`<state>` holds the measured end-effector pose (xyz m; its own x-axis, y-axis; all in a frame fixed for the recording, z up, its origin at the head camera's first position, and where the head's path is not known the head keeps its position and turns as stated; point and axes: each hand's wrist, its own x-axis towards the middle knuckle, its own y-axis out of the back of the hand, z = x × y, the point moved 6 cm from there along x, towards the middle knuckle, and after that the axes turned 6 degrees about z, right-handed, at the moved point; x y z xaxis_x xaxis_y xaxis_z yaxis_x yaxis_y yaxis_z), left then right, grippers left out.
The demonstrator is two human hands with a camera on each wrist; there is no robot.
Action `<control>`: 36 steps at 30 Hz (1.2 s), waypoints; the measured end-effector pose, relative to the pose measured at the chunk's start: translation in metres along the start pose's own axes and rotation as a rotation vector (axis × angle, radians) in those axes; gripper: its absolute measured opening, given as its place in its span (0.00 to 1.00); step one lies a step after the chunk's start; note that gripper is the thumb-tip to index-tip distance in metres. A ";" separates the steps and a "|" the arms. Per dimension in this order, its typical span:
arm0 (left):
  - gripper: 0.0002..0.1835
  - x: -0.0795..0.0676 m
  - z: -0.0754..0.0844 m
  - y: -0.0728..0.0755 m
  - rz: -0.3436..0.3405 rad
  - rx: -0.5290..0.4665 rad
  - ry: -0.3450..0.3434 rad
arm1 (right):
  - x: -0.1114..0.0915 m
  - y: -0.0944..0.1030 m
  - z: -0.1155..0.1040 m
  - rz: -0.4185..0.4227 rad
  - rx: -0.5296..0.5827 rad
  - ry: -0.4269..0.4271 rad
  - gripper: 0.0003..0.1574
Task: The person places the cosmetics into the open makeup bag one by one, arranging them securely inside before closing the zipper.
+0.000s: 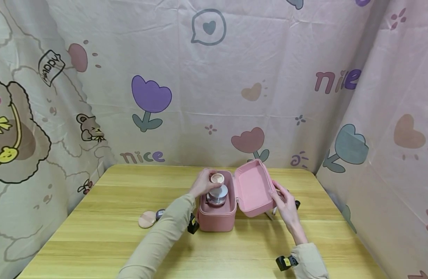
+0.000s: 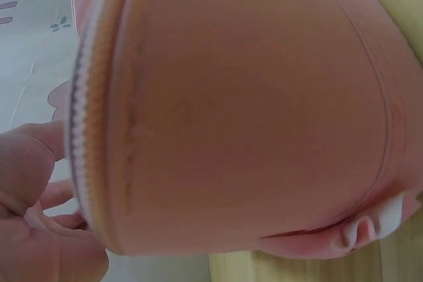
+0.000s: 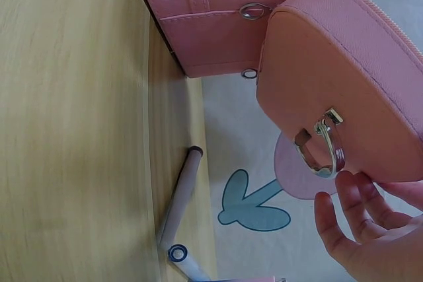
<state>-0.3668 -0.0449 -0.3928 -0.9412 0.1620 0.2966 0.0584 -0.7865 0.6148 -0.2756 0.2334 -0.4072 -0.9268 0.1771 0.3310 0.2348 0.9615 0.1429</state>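
A pink zippered cosmetic case (image 1: 216, 223) stands on the table with its lid (image 1: 253, 186) tipped over to the right. My left hand (image 1: 201, 183) is above the case's opening and pinches a small round pot (image 1: 217, 178) with a sectioned, cream-toned top. Just under it, inside the case, sits a stack of round clear and silvery containers (image 1: 218, 195). My right hand (image 1: 285, 202) holds the lid by its outer edge, thumb on the inner side, fingers behind. On the lid's outside, a handle with gold-coloured fittings (image 3: 324, 146) shows in the right wrist view. The case's side fills most of the left wrist view.
Left of the case lie a round beige puff (image 1: 147, 219) and a small dark round container (image 1: 160, 214). Behind the lid on the right are slim tubes (image 3: 180, 199), partly hidden in the head view. A patterned curtain (image 1: 207, 77) borders the table's back and sides.
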 end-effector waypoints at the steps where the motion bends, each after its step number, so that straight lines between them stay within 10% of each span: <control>1: 0.29 0.000 0.000 -0.001 0.001 -0.002 0.001 | 0.000 0.000 0.000 0.000 0.003 0.000 0.35; 36: 0.27 -0.008 -0.008 0.011 0.075 -0.106 -0.057 | 0.000 0.000 0.002 0.003 0.000 0.023 0.34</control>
<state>-0.3615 -0.0597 -0.3943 -0.9150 0.1316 0.3815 0.0895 -0.8556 0.5098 -0.2763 0.2342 -0.4092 -0.9192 0.1746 0.3529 0.2372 0.9610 0.1424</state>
